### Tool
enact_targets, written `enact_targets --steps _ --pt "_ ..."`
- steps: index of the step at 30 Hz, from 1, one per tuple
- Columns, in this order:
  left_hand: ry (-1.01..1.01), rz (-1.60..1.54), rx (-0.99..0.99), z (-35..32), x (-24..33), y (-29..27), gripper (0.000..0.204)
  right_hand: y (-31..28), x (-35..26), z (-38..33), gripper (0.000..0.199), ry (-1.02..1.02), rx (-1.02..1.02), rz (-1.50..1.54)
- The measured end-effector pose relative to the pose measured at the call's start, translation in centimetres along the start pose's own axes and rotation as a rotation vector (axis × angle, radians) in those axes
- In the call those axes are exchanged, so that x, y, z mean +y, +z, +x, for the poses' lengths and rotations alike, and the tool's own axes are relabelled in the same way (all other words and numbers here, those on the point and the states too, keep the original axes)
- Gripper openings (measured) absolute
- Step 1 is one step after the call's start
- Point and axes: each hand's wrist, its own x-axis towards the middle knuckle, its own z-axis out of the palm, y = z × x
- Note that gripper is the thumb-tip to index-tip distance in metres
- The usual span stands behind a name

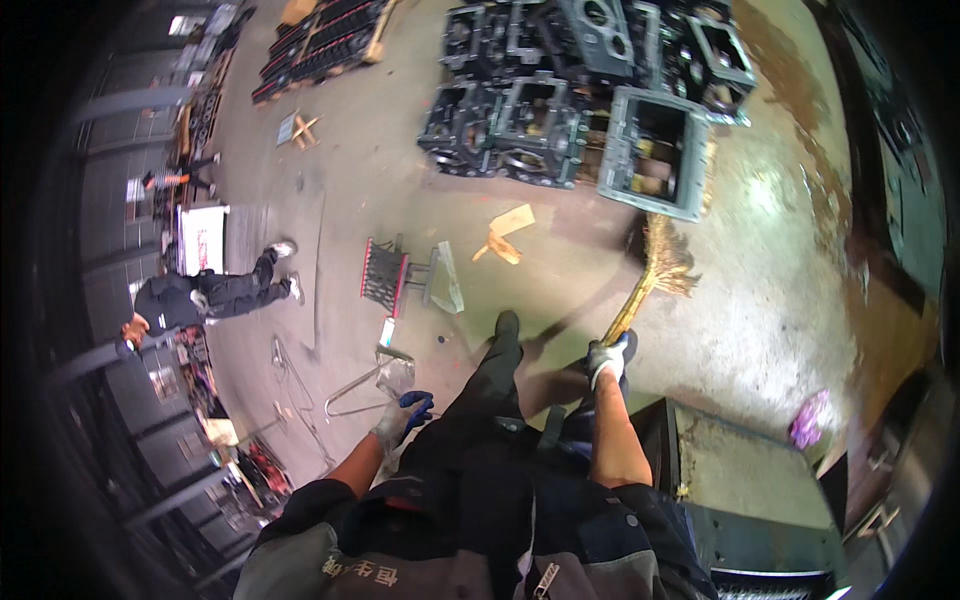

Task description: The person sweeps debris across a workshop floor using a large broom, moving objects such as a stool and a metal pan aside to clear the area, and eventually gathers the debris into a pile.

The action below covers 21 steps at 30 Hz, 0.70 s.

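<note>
A person's left hand [412, 412], in a blue-and-white glove, hangs left of a straw-coloured broom [650, 280], fingers partly curled near a grey metal scoop [396, 374] with a thin triangular frame; whether it grips anything cannot be told. The right hand [607, 358], in a whitish glove, closes around the broom's handle, the bristles fanned just short of an open, rectangular grey metal housing [612, 160]. Beyond the broom cluster dark metal castings [505, 172], with another person in dark clothing [172, 300] far to its left.
</note>
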Motion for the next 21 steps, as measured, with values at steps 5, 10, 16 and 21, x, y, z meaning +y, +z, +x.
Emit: enact_targets --steps 5,10,16,21 --pt "-0.017 -0.193 0.031 3.1 -5.9 -7.3 0.028 -6.0 -3.7 2.7 0.060 -0.930 0.219 -2.359" --pt "-0.024 -0.309 0.105 7.1 -9.6 -15.3 0.024 -11.7 -9.2 7.3 0.041 -0.898 0.274 -3.279" --pt "-0.105 -0.580 0.254 7.3 -13.5 -24.0 0.021 -23.7 -20.8 15.5 0.037 -1.061 0.117 -3.515" --pt "-0.250 -0.710 0.297 8.1 -17.1 -26.0 0.023 -30.5 -23.2 19.5 0.029 -0.565 0.335 -3.902"
